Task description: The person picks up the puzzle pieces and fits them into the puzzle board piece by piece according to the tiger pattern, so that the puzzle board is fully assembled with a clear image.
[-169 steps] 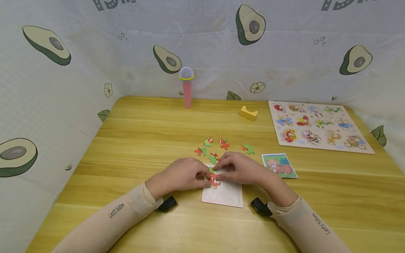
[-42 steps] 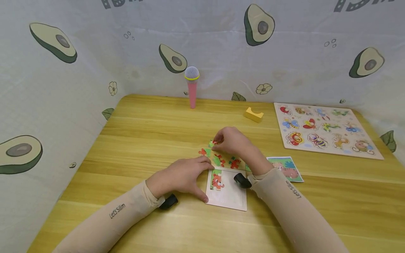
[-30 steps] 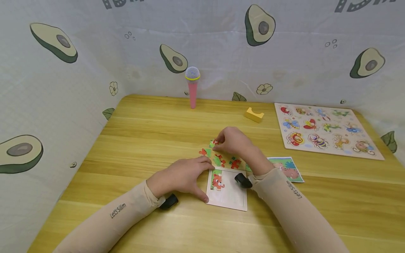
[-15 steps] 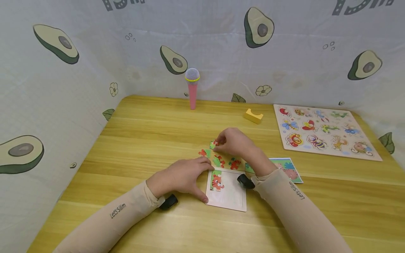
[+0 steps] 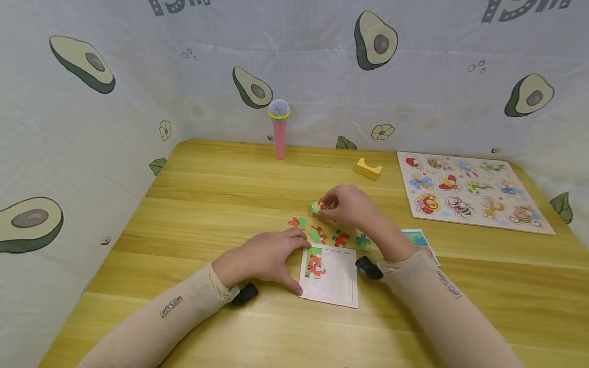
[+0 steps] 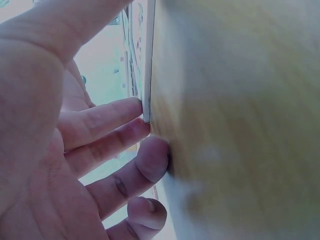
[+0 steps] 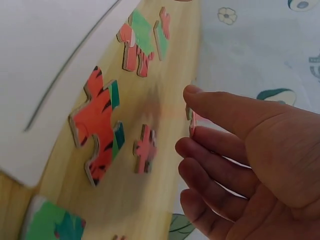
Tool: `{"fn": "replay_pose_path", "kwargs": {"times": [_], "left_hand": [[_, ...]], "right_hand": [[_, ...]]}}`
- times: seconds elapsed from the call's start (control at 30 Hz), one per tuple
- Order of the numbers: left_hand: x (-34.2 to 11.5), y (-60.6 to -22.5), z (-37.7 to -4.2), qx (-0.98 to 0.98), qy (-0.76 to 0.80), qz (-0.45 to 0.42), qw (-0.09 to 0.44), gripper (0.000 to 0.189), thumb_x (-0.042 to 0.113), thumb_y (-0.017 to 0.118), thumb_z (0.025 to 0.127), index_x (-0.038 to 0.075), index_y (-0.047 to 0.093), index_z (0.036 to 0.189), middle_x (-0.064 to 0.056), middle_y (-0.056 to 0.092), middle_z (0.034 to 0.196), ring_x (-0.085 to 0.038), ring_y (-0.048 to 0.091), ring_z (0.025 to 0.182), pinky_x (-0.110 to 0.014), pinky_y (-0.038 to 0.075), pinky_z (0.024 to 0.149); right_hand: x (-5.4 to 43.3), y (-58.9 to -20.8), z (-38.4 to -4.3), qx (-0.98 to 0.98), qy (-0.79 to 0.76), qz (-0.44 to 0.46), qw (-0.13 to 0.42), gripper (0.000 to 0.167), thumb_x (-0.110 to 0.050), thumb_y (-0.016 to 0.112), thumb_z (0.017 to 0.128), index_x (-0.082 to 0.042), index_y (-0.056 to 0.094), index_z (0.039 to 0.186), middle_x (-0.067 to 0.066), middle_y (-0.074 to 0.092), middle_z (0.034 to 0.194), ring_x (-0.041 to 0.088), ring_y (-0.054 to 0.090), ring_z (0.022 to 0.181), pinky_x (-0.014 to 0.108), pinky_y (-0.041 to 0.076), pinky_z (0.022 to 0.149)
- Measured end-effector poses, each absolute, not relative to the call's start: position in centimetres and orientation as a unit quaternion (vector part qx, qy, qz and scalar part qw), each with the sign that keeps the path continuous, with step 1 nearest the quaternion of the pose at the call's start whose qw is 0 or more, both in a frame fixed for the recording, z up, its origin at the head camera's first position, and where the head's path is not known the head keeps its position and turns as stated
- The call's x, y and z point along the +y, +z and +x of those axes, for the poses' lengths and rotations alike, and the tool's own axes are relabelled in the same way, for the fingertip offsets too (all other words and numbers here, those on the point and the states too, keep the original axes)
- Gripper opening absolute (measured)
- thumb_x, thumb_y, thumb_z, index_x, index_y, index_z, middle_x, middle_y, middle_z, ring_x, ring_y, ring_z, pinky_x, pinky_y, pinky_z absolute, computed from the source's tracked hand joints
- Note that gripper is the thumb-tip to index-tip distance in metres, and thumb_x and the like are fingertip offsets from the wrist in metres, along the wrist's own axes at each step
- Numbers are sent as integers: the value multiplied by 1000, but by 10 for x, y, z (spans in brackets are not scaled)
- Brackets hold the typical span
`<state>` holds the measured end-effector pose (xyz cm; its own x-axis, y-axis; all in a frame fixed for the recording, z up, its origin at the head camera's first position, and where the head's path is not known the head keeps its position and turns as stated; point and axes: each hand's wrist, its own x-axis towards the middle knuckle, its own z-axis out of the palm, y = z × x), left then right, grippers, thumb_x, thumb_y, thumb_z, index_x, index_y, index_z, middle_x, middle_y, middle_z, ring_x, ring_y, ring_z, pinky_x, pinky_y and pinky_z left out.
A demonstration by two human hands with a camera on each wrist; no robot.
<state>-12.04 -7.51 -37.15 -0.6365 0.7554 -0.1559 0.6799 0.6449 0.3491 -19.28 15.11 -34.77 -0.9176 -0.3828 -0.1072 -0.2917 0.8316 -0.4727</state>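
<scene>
Puzzle tray [image 5: 332, 286]: being touched at left corners by left hand [image 5: 269, 258], thumb and fingers spread. Fitted pieces [image 5: 314, 263]: being bordered by tray's far left corner. Puzzle piece [image 5: 316, 206]: being pinched by right hand [image 5: 347, 207], thumb to forefinger, beyond tray's far edge, past loose pieces [image 5: 341, 238].

A yellowish wood-grain table [image 5: 221, 189] carries, toward its back, an upright pink toy microphone [image 5: 279, 132] and a notched yellow block [image 5: 368, 170]; at right, a flat pale board with colourful creatures [image 5: 476, 193] and a partly hidden picture card [image 5: 421, 241]; nearer, a square pale puzzle tray [image 5: 333, 281] and loose red-and-green jigsaw pieces [image 5: 341, 238].
</scene>
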Motion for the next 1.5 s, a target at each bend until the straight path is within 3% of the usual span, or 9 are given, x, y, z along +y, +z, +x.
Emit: {"fn": "replay_pose_path", "kwargs": {"times": [0.63, 0.97, 1.27, 1.5], "left_hand": [[-74, -372, -122, 897, 128, 397, 144, 93, 65, 85, 68, 13, 58, 140, 4, 50, 139, -15, 54, 123, -34, 48, 96], [-73, -373, -123, 900, 156, 378, 154, 94, 61, 86, 69, 12, 55, 143, 2, 48, 142, -16, 51, 128, -34, 44, 102], [-72, -376, -125, 899, 157, 381, 148, 94, 63, 85, 70, 13, 55, 143, 3, 49, 142, -16, 52, 127, -36, 46, 99], [-74, -377, -124, 900, 160, 376, 149, 93, 62, 85, 70, 13, 55, 143, 4, 48, 142, -15, 51, 127, -35, 46, 99]], "right_hand": [[180, -335, -145, 943, -221, -229, 100, 24, -28, 84, 84, -8, 78, 97, -3, 71, 87, 13, 63, 80, 37, 54, 73], [170, -339, -123, 919, -241, -267, 162, 18, -26, 85, 83, -13, 79, 94, -12, 69, 84, 9, 61, 79, 31, 53, 72], [159, -350, -112, 892, -259, -323, 182, 18, -25, 88, 78, -14, 78, 88, -14, 65, 78, 4, 56, 70, 25, 50, 65], [155, -353, -109, 886, -252, -338, 191, 16, -25, 89, 77, -19, 76, 84, -15, 64, 77, 4, 55, 70, 26, 49, 66]]}}
